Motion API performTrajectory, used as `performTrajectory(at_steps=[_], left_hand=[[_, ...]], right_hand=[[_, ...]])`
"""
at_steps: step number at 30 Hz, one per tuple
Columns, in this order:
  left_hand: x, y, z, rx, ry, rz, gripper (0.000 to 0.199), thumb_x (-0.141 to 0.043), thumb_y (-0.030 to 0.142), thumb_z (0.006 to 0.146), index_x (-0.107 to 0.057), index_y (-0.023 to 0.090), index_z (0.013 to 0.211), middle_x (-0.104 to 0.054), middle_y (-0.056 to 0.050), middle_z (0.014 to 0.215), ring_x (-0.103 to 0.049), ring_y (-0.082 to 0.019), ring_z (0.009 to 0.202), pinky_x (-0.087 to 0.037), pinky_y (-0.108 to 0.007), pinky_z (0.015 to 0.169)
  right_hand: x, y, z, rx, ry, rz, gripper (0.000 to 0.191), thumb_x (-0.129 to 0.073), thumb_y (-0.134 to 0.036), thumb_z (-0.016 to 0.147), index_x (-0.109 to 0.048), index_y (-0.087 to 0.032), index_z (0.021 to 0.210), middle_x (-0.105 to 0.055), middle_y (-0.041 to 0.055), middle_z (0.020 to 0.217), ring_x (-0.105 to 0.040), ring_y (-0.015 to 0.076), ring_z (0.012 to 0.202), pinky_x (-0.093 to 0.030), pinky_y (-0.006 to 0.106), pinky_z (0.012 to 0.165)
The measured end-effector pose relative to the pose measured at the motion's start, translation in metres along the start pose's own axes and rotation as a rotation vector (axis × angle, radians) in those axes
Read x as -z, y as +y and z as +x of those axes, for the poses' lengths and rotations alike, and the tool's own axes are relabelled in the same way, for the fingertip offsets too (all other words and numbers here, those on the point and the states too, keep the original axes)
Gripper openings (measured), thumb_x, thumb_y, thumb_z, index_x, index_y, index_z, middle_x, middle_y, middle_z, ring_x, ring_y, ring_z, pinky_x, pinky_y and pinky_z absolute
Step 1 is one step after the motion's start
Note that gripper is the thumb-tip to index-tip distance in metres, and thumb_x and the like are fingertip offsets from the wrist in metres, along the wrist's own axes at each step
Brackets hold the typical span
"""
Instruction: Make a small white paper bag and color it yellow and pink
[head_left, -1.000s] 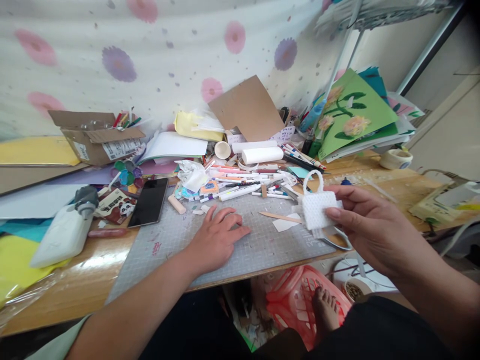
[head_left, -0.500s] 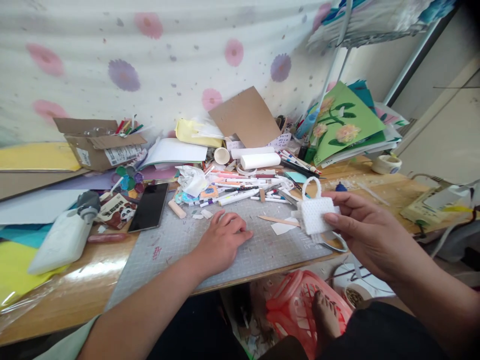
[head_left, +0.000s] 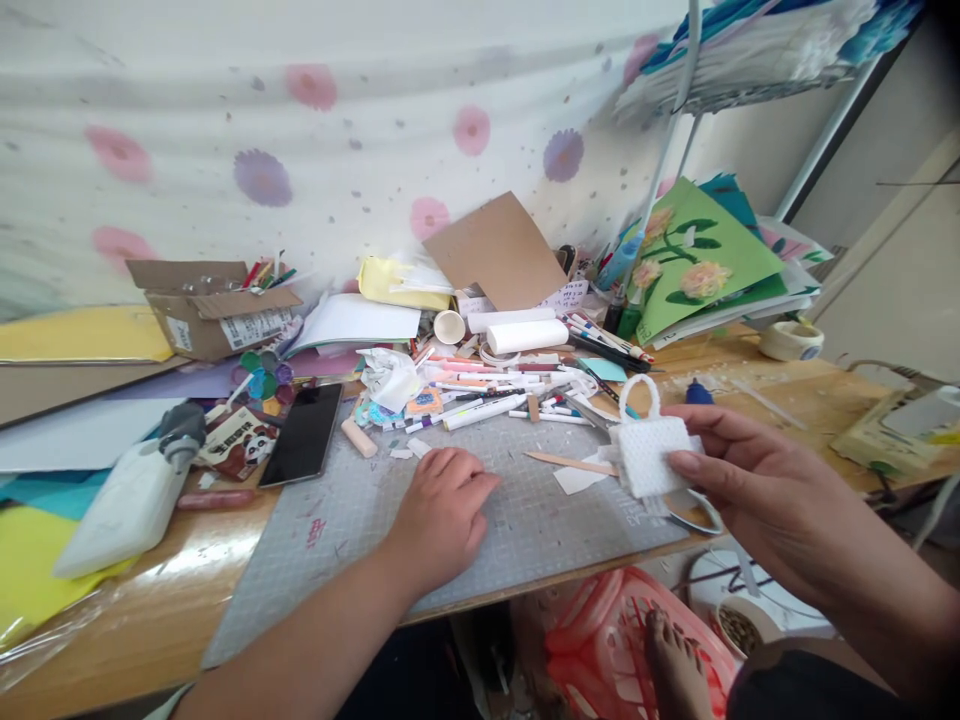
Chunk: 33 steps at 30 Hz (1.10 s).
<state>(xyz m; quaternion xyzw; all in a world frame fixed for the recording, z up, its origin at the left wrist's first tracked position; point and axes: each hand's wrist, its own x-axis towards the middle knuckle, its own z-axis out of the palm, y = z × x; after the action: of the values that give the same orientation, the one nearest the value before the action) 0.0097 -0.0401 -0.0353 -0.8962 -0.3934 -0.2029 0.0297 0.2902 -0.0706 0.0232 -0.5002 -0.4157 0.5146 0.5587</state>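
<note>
Between the thumb and fingers of my right hand (head_left: 739, 470) is a miniature white handbag (head_left: 654, 452) with a woven texture and a looped handle on top. It is held upright above the mat's right edge, with loose white strips at its sides and bottom. My left hand (head_left: 442, 515) rests palm down on the grey cutting mat (head_left: 360, 535), fingers loosely bent and nothing visible in them. Left of the bag, a pointed wooden stick (head_left: 570, 461) lies over a white paper scrap (head_left: 581, 478). Scissors-like metal handles (head_left: 694, 510) show partly behind the bag.
Pens and markers (head_left: 487, 400) are heaped at the mat's back. A black phone (head_left: 302, 435) and a white glue bottle (head_left: 127, 510) lie to the left. Behind stand a cardboard box (head_left: 199, 320) and a brown board (head_left: 499, 250). A red plastic basket (head_left: 600, 640) is below the table.
The whole view has shifted slightly, so things sit lower in it. My left hand's fingers have drawn closer together. My right hand still holds the handbag at about the same place.
</note>
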Motion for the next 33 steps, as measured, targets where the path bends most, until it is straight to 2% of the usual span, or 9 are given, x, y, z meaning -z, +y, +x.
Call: performTrajectory(at_steps=[8,14,18,24,28,33], left_hand=[[-0.005,-0.001,0.003,-0.115,-0.131,-0.018,0.039,-0.049,0.002,0.074,-0.064,0.013,0.108,-0.061,-0.008,0.096,-0.048,-0.024,0.092,-0.043,-0.039,0.084],[-0.003,0.0,0.005,-0.138,-0.186,-0.027,0.041,-0.049,0.002,0.077,-0.062,0.019,0.113,-0.062,-0.006,0.101,-0.049,-0.022,0.092,-0.042,-0.038,0.083],[-0.003,0.002,0.006,-0.097,-0.171,-0.004,0.039,-0.053,0.004,0.077,-0.063,0.021,0.111,-0.063,-0.005,0.098,-0.05,-0.023,0.091,-0.042,-0.04,0.082],[-0.009,-0.002,0.006,0.048,-0.089,0.051,0.031,-0.049,0.0,0.078,-0.068,0.014,0.099,-0.062,-0.009,0.089,-0.051,-0.024,0.085,-0.045,-0.038,0.077],[-0.009,-0.002,0.007,-0.017,-0.129,0.028,0.03,-0.047,0.003,0.083,-0.067,0.017,0.1,-0.064,-0.007,0.092,-0.051,-0.023,0.087,-0.045,-0.037,0.079],[-0.009,-0.001,0.007,-0.077,-0.17,0.029,0.03,-0.043,0.008,0.088,-0.065,0.017,0.106,-0.064,-0.008,0.098,-0.051,-0.022,0.087,-0.044,-0.038,0.08]], right_hand=[[-0.005,0.001,0.003,0.022,-0.036,0.038,0.036,-0.085,-0.032,0.06,-0.069,-0.027,0.091,-0.067,-0.0021,0.077,-0.056,0.0116,0.068,-0.045,0.017,0.058],[-0.01,0.004,0.003,0.03,-0.07,0.037,0.033,-0.083,-0.028,0.064,-0.069,-0.027,0.093,-0.067,-0.0032,0.077,-0.054,0.0095,0.066,-0.043,0.015,0.055],[-0.012,0.004,0.003,0.036,-0.063,0.038,0.033,-0.084,-0.03,0.062,-0.07,-0.028,0.092,-0.067,-0.0031,0.075,-0.055,0.01,0.065,-0.044,0.015,0.055],[-0.011,0.005,0.002,0.026,-0.08,0.039,0.032,-0.083,-0.028,0.063,-0.07,-0.028,0.092,-0.068,-0.0029,0.076,-0.056,0.0101,0.065,-0.046,0.016,0.056],[-0.01,0.005,0.003,0.039,-0.095,0.049,0.031,-0.083,-0.026,0.064,-0.07,-0.028,0.092,-0.068,-0.0041,0.076,-0.056,0.0089,0.066,-0.045,0.014,0.057],[-0.011,0.004,0.005,0.069,-0.05,0.058,0.031,-0.085,-0.024,0.059,-0.07,-0.025,0.086,-0.066,-0.0044,0.074,-0.054,0.0077,0.066,-0.043,0.012,0.057]])
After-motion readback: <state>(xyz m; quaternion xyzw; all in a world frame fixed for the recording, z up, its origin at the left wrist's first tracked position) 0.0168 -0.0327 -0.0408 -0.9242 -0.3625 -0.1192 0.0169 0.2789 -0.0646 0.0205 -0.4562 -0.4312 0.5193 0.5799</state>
